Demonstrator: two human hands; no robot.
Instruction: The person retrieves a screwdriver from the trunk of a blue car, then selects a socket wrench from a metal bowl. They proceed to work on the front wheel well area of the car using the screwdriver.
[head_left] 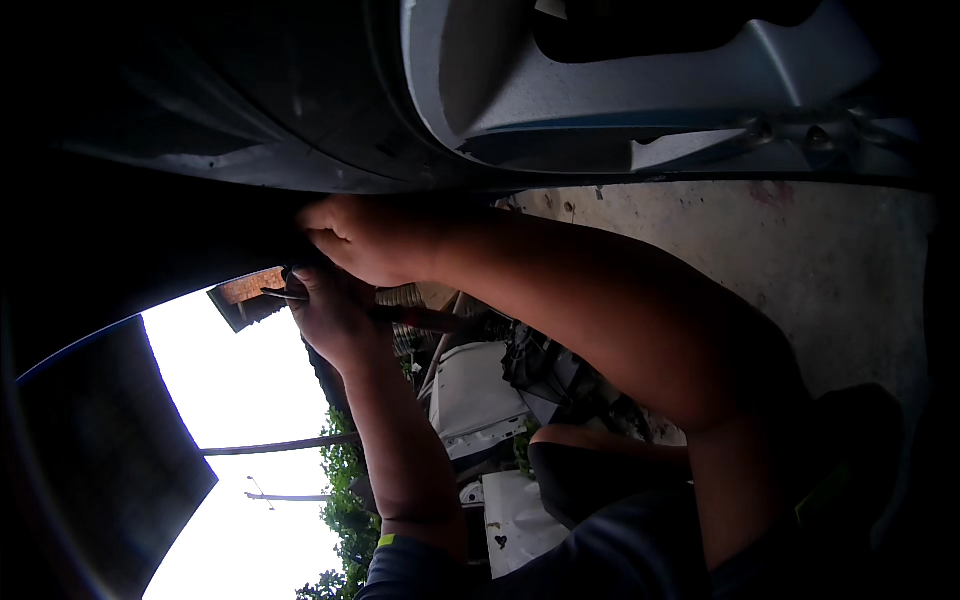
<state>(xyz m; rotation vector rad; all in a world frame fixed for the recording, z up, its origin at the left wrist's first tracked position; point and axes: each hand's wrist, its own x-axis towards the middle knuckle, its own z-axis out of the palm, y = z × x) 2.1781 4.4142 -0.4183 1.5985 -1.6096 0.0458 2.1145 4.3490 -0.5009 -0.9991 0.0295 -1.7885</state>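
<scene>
A black tyre (pixel 250 110) on a silver spoked wheel (pixel 640 90) fills the top of the view. Just below the tyre's edge, my right hand (pixel 370 240) is bent with its fingers curled into deep shadow. What those fingers hold, if anything, is hidden. Close beneath it, my left hand (pixel 330 315) is closed around a tool. A thin metal end (pixel 284 294) sticks out by the thumb. On the other side, a dark reddish bar (pixel 425 319) extends from the hand, possibly the tool's handle; its kind is unclear.
Stained concrete ground (pixel 840 260) lies at the right. Pale body panels (pixel 480 390) and dark scrap parts (pixel 550 365) are piled beyond my arms. A dark panel (pixel 110 450) edges the bright sky at the left, with green leaves (pixel 345 500) below.
</scene>
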